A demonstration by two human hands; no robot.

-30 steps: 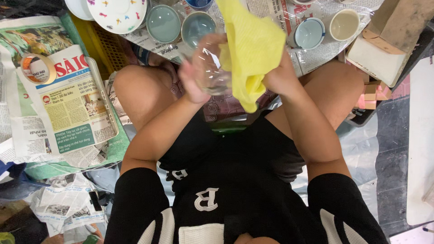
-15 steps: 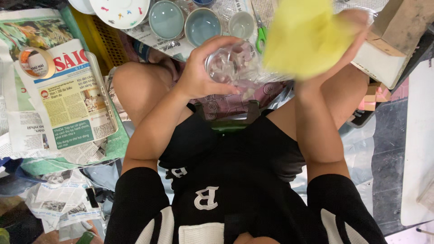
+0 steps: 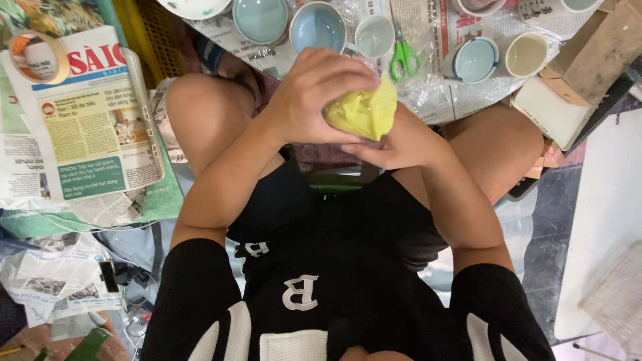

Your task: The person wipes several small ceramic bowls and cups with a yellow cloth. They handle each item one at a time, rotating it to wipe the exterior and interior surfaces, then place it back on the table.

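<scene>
My left hand (image 3: 313, 93) and my right hand (image 3: 396, 142) are pressed together over my lap around a bunched yellow cloth (image 3: 364, 112). The left hand curls over the cloth from above and the left. Underneath, the right hand cups it. The clear glass from the earlier frames is hidden; I cannot tell whether it sits inside the cloth.
Several ceramic bowls and cups stand on newspaper beyond my knees, among them a blue bowl (image 3: 317, 27) and a white cup (image 3: 374, 35). Green scissors (image 3: 402, 57) lie between them. A cardboard box (image 3: 588, 60) is at the right. A tape roll (image 3: 37, 57) rests on stacked newspapers (image 3: 93, 127) at the left.
The right hand brought the yellow cloth down from the upper right and bunched it against the left hand. The clear glass, seen in the left hand before, is now covered.
</scene>
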